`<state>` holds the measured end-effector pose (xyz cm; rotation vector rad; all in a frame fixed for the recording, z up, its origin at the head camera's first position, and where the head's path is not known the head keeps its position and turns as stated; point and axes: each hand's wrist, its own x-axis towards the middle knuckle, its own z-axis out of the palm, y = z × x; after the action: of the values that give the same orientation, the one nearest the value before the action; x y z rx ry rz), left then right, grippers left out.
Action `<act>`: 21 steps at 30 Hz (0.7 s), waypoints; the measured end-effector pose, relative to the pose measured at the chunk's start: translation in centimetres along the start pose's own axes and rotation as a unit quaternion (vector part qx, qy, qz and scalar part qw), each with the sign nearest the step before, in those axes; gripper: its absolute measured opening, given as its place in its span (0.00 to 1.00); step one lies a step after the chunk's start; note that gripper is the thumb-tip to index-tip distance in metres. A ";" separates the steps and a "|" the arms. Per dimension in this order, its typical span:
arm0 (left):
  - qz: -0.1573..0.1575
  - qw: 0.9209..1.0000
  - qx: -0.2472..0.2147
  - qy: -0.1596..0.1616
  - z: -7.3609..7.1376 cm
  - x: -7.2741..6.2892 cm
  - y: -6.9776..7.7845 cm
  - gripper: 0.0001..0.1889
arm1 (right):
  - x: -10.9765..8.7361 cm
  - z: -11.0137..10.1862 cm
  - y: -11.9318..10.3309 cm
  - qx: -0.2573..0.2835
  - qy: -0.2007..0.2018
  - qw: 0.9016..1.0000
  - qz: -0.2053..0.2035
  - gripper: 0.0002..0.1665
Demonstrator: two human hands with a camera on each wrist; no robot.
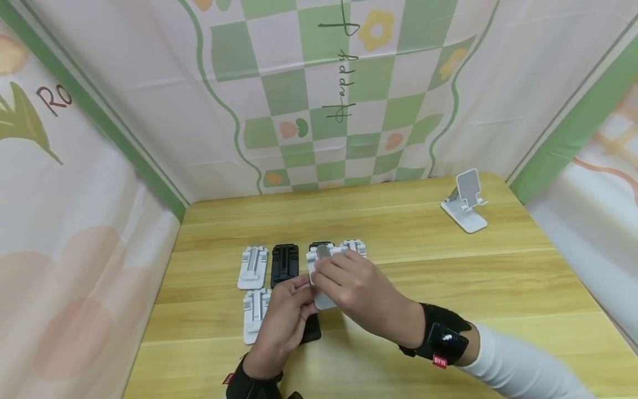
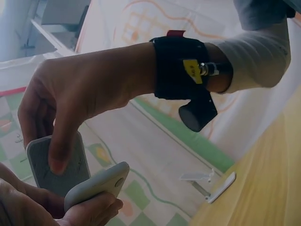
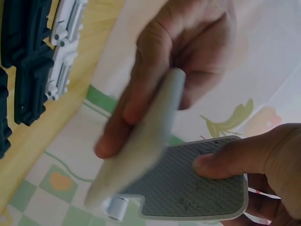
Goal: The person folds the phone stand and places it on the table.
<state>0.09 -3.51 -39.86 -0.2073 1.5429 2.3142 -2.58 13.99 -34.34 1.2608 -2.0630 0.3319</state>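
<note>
Above the table, both hands hold a white phone stand [image 1: 324, 301]. The fingers of my left hand [image 1: 285, 316] grip its rounded white base [image 3: 148, 134] from the side. With thumb and fingers my right hand [image 1: 360, 289] pinches the stand's support plate, whose grey textured pad [image 3: 176, 195] shows in the right wrist view. Plate and base stand apart at an angle, joined near a small white hinge piece [image 3: 116, 208]. In the left wrist view the right thumb lies on the plate [image 2: 40, 162], beside the base [image 2: 101, 183] in the left hand.
Folded phone stands lie around the hands: a white one [image 1: 252, 269], a black one [image 1: 285, 263], another white one [image 1: 254, 313], and others partly hidden behind the hands. An unfolded white stand [image 1: 468, 191] stands at the table's back right. A patterned cloth [image 1: 329, 100] hangs behind the table.
</note>
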 end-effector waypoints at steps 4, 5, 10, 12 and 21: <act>-0.003 1.000 0.006 0.009 -0.2 0.1 0.1 0.22 | -0.7 0.7 -0.6 -0.022 0.012 1.000 -0.013 0.07; -0.005 1.000 0.005 0.009 -0.3 0.1 0.1 0.22 | -0.9 0.9 -0.7 -0.026 0.014 0.999 -0.015 0.10; -0.012 1.000 -0.002 0.012 -0.5 0.1 -0.1 0.22 | -1.6 1.8 -1.2 -0.052 0.023 0.998 -0.022 0.25; -0.013 1.000 -0.004 0.012 -0.6 0.2 -0.2 0.22 | -1.9 2.0 -1.3 -0.057 0.024 0.998 -0.022 0.24; -0.001 1.000 -0.024 0.004 -0.8 0.0 0.0 0.25 | -2.2 0.6 0.3 0.188 -0.053 0.972 0.131 0.23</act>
<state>-0.01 -4.25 -40.19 -0.2292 1.4907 2.3539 -2.47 15.35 -36.20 1.2378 -2.3399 0.8256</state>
